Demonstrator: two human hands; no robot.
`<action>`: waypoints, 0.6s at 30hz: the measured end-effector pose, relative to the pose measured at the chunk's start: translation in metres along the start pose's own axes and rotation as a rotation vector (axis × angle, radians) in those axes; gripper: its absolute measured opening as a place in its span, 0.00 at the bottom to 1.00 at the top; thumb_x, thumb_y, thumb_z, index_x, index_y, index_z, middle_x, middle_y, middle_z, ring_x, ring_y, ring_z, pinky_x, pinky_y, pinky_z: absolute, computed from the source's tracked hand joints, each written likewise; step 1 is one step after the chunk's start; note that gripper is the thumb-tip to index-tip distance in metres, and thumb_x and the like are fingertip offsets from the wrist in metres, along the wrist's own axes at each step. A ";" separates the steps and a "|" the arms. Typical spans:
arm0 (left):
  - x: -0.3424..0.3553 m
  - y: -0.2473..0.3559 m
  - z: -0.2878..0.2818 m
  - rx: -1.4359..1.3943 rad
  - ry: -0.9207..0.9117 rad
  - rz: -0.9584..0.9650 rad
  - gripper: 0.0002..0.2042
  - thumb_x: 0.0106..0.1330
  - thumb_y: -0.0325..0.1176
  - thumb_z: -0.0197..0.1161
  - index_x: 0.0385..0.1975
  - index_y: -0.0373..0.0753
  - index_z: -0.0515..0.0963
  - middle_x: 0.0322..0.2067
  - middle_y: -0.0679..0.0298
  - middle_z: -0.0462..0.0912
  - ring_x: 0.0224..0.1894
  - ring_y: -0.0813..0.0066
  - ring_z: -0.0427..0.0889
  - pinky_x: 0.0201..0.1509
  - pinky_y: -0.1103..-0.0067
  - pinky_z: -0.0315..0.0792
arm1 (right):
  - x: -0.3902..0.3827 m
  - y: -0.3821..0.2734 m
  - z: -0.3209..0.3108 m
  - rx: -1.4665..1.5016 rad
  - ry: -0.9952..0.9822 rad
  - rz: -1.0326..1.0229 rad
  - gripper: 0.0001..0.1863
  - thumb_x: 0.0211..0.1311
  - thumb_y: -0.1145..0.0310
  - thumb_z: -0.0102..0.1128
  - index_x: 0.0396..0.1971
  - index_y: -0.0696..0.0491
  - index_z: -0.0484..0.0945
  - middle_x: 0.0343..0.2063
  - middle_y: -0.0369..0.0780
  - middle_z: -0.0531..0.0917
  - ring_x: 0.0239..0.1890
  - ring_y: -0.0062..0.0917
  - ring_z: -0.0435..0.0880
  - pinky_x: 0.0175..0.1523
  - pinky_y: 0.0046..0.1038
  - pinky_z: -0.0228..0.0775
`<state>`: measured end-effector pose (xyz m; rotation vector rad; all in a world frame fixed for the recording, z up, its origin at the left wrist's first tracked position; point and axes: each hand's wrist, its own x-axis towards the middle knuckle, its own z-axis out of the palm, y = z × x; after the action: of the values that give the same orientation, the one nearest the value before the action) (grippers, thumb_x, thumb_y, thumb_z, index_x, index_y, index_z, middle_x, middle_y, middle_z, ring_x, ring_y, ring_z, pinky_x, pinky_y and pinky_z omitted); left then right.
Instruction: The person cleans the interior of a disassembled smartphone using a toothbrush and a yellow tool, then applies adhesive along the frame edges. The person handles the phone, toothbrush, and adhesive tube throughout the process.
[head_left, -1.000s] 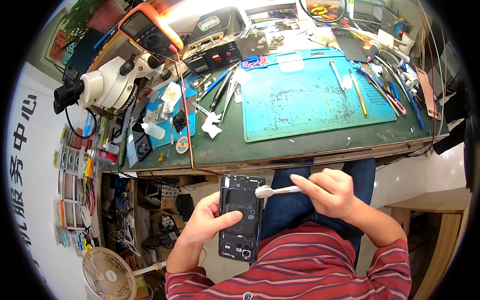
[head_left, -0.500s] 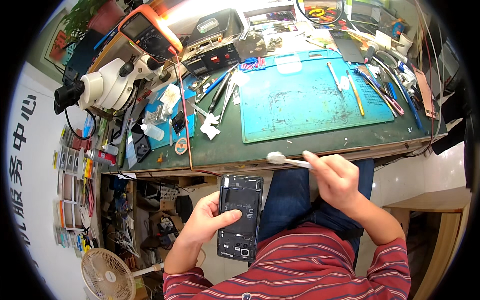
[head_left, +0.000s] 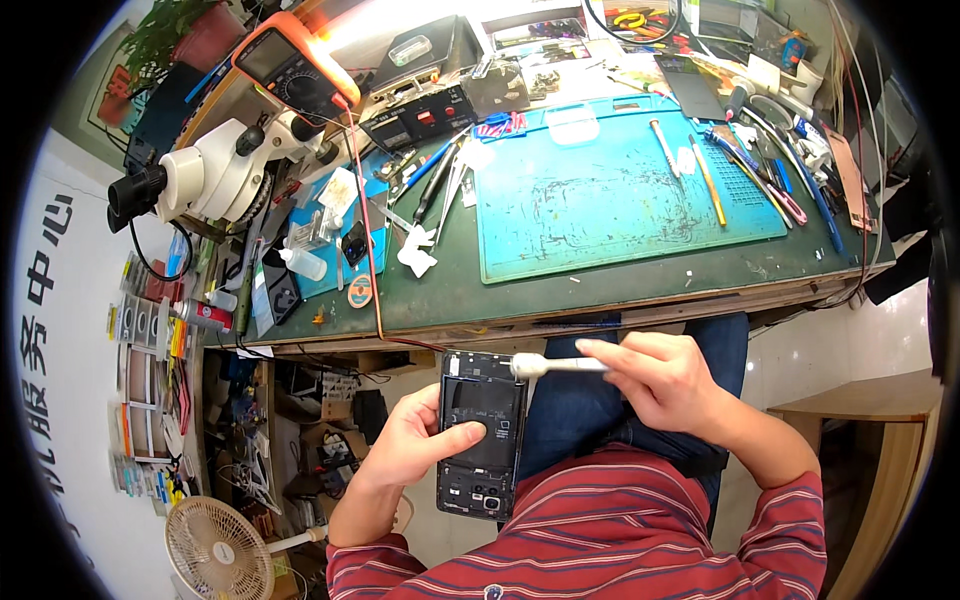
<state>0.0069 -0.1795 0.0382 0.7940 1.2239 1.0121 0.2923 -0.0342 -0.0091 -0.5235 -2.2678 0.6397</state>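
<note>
A black smartphone (head_left: 483,400) with its back cover off stands lengthwise in front of me, its inner frame and camera module showing. My left hand (head_left: 415,435) is closed on its left side, the thumb lying across the middle and the other fingers hidden behind. In my right hand (head_left: 662,378) a slim white brush (head_left: 570,365) is pinched between thumb and fingers. Its thick, pale head lies over the phone's upper right edge; whether it touches cannot be told.
A workbench (head_left: 440,305) spans the space ahead, bearing a blue repair mat (head_left: 600,210), a white microscope (head_left: 205,170), an orange multimeter (head_left: 290,75) and several hand tools. A red cable (head_left: 372,250) hangs over its front edge toward the phone. A fan (head_left: 218,550) stands lower left.
My right hand has brought the brush left and down, from near the bench edge to the phone's upper right edge. My left hand and the phone have hardly moved.
</note>
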 end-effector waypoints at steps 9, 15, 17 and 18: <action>0.000 0.000 0.002 -0.016 -0.018 0.002 0.20 0.66 0.25 0.69 0.57 0.30 0.75 0.47 0.61 0.85 0.47 0.80 0.83 0.52 0.78 0.79 | -0.008 0.002 0.003 0.013 -0.060 -0.031 0.23 0.56 0.77 0.66 0.55 0.51 0.82 0.18 0.37 0.73 0.18 0.29 0.73 0.23 0.31 0.65; 0.001 -0.002 0.004 -0.032 -0.029 0.002 0.20 0.66 0.25 0.69 0.57 0.30 0.75 0.47 0.61 0.85 0.47 0.80 0.83 0.52 0.77 0.79 | -0.009 0.005 0.001 0.034 -0.064 -0.052 0.25 0.52 0.78 0.67 0.54 0.50 0.83 0.18 0.37 0.73 0.18 0.30 0.73 0.23 0.32 0.67; 0.002 -0.003 0.003 -0.043 -0.018 0.009 0.20 0.66 0.25 0.68 0.57 0.30 0.75 0.47 0.61 0.86 0.47 0.80 0.84 0.53 0.77 0.79 | -0.011 -0.003 -0.005 0.037 -0.167 -0.096 0.24 0.53 0.77 0.66 0.54 0.50 0.83 0.18 0.37 0.72 0.18 0.30 0.73 0.23 0.32 0.67; 0.003 -0.003 0.003 -0.046 -0.037 0.006 0.20 0.66 0.25 0.68 0.57 0.30 0.75 0.47 0.61 0.85 0.47 0.79 0.84 0.53 0.77 0.79 | -0.011 -0.002 -0.003 0.035 -0.097 -0.065 0.24 0.53 0.77 0.66 0.54 0.50 0.83 0.17 0.37 0.71 0.18 0.30 0.73 0.23 0.32 0.67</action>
<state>0.0109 -0.1777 0.0350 0.7774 1.1637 1.0228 0.3015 -0.0405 -0.0121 -0.4083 -2.3500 0.6840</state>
